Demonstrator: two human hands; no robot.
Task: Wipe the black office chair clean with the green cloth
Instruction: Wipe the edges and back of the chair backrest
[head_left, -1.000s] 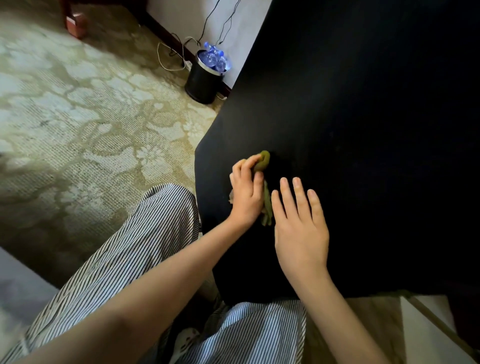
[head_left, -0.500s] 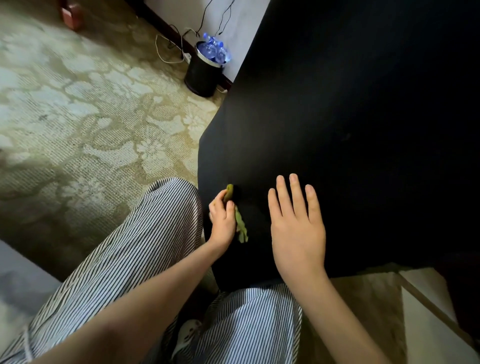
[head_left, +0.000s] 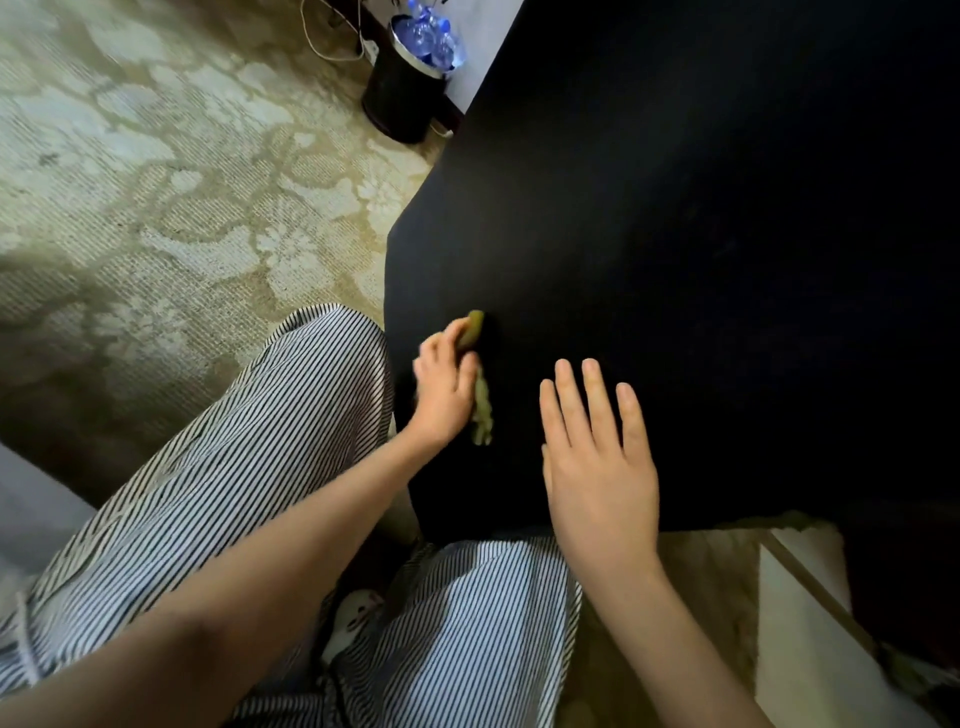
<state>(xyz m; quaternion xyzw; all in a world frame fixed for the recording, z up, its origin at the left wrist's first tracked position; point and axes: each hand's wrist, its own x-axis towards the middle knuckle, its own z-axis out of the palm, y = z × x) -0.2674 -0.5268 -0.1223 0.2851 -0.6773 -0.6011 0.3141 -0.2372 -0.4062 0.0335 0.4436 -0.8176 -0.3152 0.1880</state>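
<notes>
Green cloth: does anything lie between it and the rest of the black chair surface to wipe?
Only the right hand, flat on the chair just right of the green cloth that the left hand grips. Above it, nothing visible blocks.

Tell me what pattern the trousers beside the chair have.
Narrow black-and-white stripes cover the trousers; the head view, the only one, shows them clearly.

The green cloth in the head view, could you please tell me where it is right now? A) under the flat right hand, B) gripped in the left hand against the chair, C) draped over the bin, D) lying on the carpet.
B: the left hand grips the green cloth against the black chair, while the right hand lies flat beside it, apart from the cloth.
</notes>
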